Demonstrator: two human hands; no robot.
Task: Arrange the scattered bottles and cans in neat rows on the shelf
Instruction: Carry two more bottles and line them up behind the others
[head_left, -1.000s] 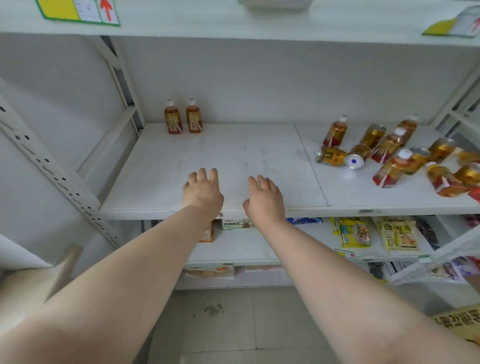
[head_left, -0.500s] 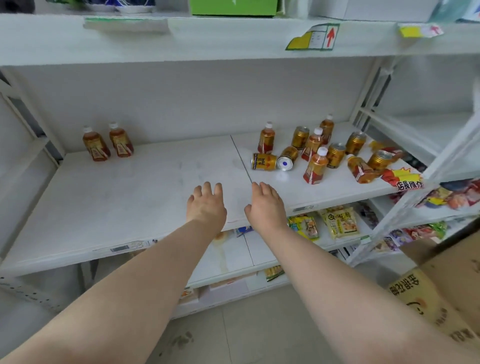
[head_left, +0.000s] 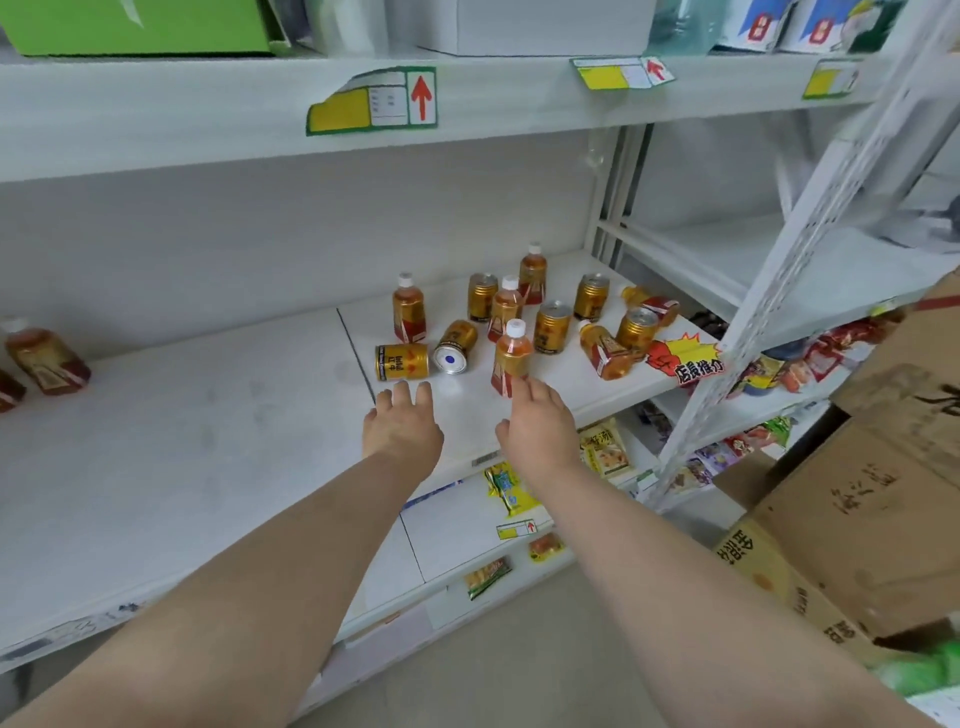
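Observation:
Several amber tea bottles and gold cans lie scattered on the right part of the white shelf (head_left: 208, 441). Two cans lie on their sides, one gold can (head_left: 401, 361) showing its label and another can (head_left: 456, 347) showing its base. A white-capped bottle (head_left: 511, 358) stands nearest the front. My left hand (head_left: 401, 426) hovers open just in front of the toppled cans, holding nothing. My right hand (head_left: 535, 423) reaches with straight fingers right by the base of that front bottle. Two upright bottles (head_left: 44, 356) stand at the far left.
A red and yellow promo tag (head_left: 685, 358) hangs on the shelf's front edge at right. Snack packets (head_left: 506, 488) fill the lower shelves. Cardboard boxes (head_left: 857, 519) stand at the right, beside a white perforated upright (head_left: 753, 312). Price labels mark the upper shelf.
The view has swung right and closer to the scattered drinks. Both hands have moved forward from the shelf's front edge to the toppled cans and the front bottle.

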